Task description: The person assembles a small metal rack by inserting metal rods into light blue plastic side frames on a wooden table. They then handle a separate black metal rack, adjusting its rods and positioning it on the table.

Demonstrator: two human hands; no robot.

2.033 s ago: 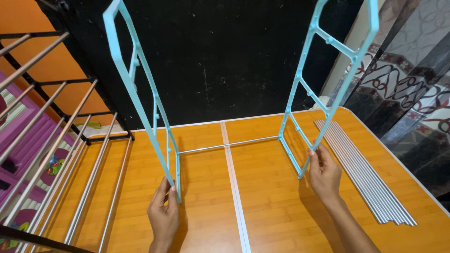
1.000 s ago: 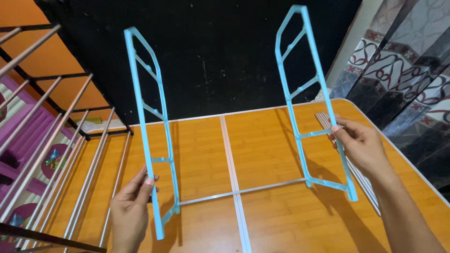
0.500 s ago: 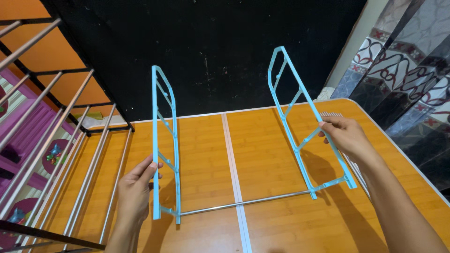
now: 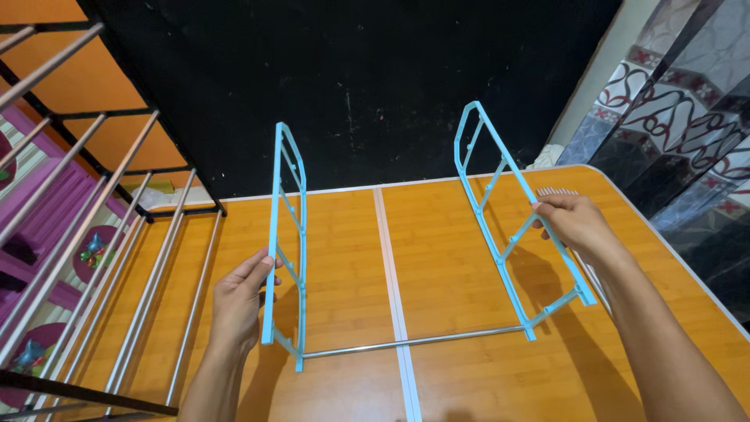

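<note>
Closest to the camera, a thin silver rod (image 4: 414, 342) lies low across the orange wooden desk (image 4: 344, 234). It joins the bottoms of two light blue plastic side frames.

The left hand (image 4: 238, 301) is at the left blue frame (image 4: 285, 234). Its thumb and fingers (image 4: 262, 266) are closed around the frame's near upright bar, low down. This frame stands almost straight up on the desk.

The right hand (image 4: 574, 221) is at the right blue frame (image 4: 512, 227). Its fingers are pinched shut on the frame's outer bar, about halfway up. This frame stands on the desk too, but it leans, with its top tipped toward the far side.

Just under the right hand, a bunch of silver rods (image 4: 558, 192) lies on the desk by the right edge. Most of the bunch is hidden by the hand and arm.

On the left, a black metal rack (image 4: 101, 234) with silver bars rests partly over the desk's left side.

A white strip runs down the middle of the desk. Behind the desk is a black wall (image 4: 351, 78).
</note>
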